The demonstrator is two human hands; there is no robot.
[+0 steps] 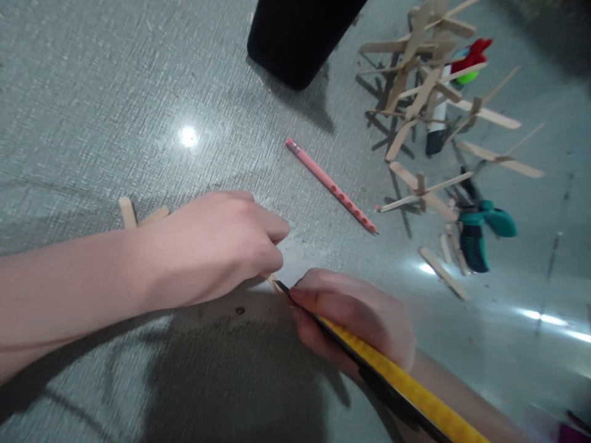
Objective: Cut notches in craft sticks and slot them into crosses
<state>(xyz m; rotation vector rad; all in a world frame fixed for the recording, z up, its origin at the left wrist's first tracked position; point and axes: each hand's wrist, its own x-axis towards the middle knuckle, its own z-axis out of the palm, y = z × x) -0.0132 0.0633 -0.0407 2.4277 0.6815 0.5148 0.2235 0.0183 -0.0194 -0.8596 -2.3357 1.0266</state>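
Observation:
My left hand (231, 237) is closed and presses a wooden craft stick (272, 282) to the grey table. Only a short end of that stick shows past my fingers. In my right hand (355, 314) is a yellow utility knife (392, 369), gripped near its front. Its dark blade tip meets the stick's exposed end, just right of my left fingers. Part of another craft stick (128, 212) shows behind my left forearm, with a second end beside it.
A black container (302, 37) stands at the top. A pink pencil (332, 187) lies mid-table. To the right are several crossed-stick pieces (418, 92), teal-handled pliers (475, 237), a loose stick (443, 274), and a white tube (436, 126) with a red top.

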